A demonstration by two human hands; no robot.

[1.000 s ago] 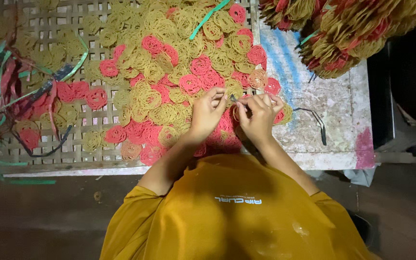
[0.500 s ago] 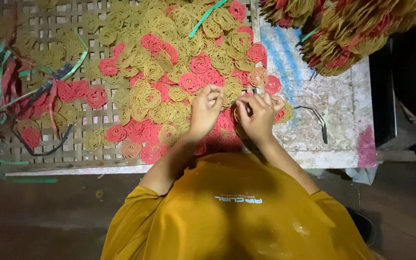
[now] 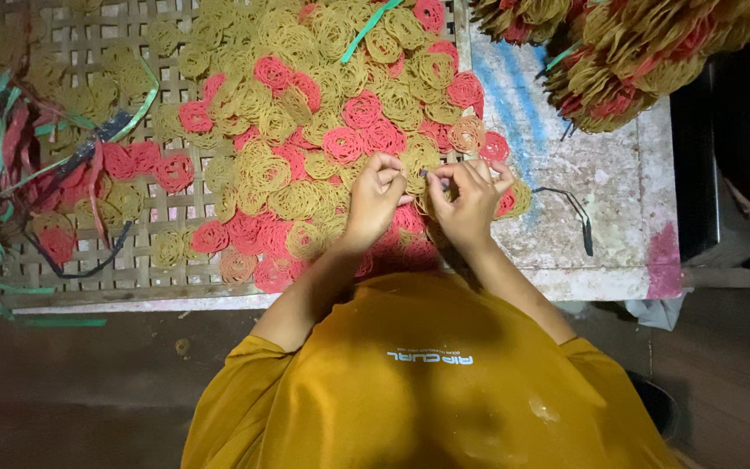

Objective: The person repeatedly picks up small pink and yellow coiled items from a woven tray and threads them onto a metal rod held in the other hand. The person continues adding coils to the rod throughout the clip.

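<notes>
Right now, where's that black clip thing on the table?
In the head view, the black clip lies on the bare white tabletop, just right of the right hand and below the bundled coils at top right.

A worn white table (image 3: 618, 187) carries a wooden lattice tray (image 3: 145, 260) heaped with yellow and red coils (image 3: 305, 130).

Mustard-yellow short-sleeved T-shirt (image 3: 427, 391), loose and creased across the chest, with a small line of pale lettering printed near the middle and a faint light smudge lower on one side. Sleeves ending above the elbows, forearms bare. Left hand (image 3: 373, 201) and right hand (image 3: 470, 200) bare, without gloves, rings or watch
</notes>
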